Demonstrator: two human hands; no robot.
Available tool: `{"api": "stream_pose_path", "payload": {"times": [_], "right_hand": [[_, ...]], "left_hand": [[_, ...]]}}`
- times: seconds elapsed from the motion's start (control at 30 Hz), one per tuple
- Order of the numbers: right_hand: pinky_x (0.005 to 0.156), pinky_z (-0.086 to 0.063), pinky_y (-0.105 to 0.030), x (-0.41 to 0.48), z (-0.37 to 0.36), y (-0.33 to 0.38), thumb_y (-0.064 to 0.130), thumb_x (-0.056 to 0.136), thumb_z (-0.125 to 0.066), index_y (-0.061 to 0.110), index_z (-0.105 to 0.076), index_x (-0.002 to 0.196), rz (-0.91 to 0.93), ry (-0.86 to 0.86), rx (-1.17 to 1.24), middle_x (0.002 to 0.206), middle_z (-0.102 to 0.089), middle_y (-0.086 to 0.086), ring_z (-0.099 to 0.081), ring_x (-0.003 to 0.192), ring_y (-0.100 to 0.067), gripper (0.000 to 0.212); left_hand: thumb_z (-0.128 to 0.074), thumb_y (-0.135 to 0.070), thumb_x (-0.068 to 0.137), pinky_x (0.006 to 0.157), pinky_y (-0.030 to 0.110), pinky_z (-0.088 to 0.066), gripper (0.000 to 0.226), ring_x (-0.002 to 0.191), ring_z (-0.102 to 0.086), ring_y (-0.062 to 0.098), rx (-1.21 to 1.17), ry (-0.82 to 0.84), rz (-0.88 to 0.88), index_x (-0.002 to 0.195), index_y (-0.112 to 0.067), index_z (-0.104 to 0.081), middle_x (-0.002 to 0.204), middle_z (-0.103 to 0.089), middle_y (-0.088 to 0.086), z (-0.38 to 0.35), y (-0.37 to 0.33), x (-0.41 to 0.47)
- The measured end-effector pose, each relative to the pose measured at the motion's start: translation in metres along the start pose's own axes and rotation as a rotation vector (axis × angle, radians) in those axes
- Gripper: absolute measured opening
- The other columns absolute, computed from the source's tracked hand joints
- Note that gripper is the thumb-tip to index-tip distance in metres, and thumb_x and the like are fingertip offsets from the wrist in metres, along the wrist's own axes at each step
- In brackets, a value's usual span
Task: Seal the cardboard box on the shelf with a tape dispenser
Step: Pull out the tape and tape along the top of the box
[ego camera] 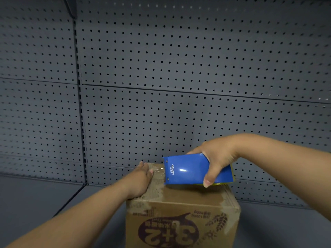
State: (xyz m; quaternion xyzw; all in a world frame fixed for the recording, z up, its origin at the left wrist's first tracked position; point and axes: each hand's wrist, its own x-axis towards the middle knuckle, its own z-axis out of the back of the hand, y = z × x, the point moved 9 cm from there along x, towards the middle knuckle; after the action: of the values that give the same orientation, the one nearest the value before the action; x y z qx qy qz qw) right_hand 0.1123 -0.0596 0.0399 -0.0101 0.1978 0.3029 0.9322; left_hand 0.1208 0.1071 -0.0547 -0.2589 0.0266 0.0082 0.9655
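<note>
A brown cardboard box (182,222) with dark upside-down print stands on the grey shelf, its top flaps closed and patched with old tape. My right hand (216,158) is wrapped around a blue tape dispenser (188,170) that lies tilted just above the box top, its mouth pointing left. A short strip of clear tape (158,171) runs from that mouth to the box's far left corner. My left hand (141,179) lies flat on the left part of the box top, fingers spread, pressing beside the tape end.
A grey perforated back panel (179,86) rises right behind the box. A slotted upright post (81,111) splits it at the left. The grey shelf surface (35,199) stretches to both sides of the box.
</note>
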Motion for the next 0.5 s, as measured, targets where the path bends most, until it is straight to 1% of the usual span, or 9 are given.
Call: {"api": "stream_pose_path", "payload": {"times": [0.17,0.23,0.37,0.43,0.5], "right_hand": [[0.084,-0.054,-0.030,-0.002,0.000,-0.006,0.036,0.067,-0.083,0.040,-0.053,0.121,0.034,-0.016,-0.005,0.100,-0.067,0.014,-0.066,0.092,-0.011,0.062],[0.084,-0.053,-0.029,-0.005,0.000,-0.013,0.036,0.066,-0.083,0.042,-0.053,0.121,0.035,-0.038,0.012,0.104,-0.066,0.015,-0.065,0.094,-0.010,0.063],[0.081,-0.052,-0.028,-0.005,0.003,-0.017,0.038,0.064,-0.084,0.044,-0.053,0.119,0.086,-0.093,0.078,0.101,-0.065,0.017,-0.064,0.092,-0.010,0.063],[0.080,-0.050,-0.027,-0.006,0.009,-0.016,0.038,0.065,-0.084,0.042,-0.047,0.124,0.084,-0.148,0.040,0.102,-0.060,0.017,-0.061,0.093,-0.012,0.069],[0.075,-0.048,-0.027,-0.010,0.016,-0.016,0.040,0.065,-0.083,0.044,-0.032,0.129,0.062,-0.230,-0.010,0.100,-0.054,0.015,-0.057,0.090,-0.012,0.082]], "left_hand": [[-0.018,-0.031,0.102,0.118,0.026,-0.005,0.056,0.149,0.001,0.018,-0.005,0.000,-0.007,0.150,-0.006,-0.005,0.161,0.004,0.009,0.000,-0.002,-0.005],[-0.018,-0.031,0.102,0.118,0.025,-0.004,0.056,0.149,0.001,0.017,-0.002,0.008,-0.002,0.150,-0.006,-0.005,0.161,0.004,0.009,0.000,-0.002,-0.005],[-0.018,-0.031,0.102,0.118,0.026,-0.006,0.056,0.149,-0.002,0.019,0.025,0.013,0.009,0.151,-0.006,-0.005,0.161,0.005,0.010,0.000,-0.003,-0.003],[-0.018,-0.030,0.102,0.118,0.026,-0.006,0.056,0.149,-0.001,0.020,0.037,0.008,0.015,0.150,-0.005,-0.005,0.160,0.005,0.010,0.000,-0.004,-0.002],[-0.018,-0.030,0.102,0.118,0.027,-0.006,0.056,0.149,-0.001,0.020,0.048,0.011,0.020,0.150,-0.005,-0.004,0.160,0.006,0.011,-0.001,-0.003,-0.001]]}}
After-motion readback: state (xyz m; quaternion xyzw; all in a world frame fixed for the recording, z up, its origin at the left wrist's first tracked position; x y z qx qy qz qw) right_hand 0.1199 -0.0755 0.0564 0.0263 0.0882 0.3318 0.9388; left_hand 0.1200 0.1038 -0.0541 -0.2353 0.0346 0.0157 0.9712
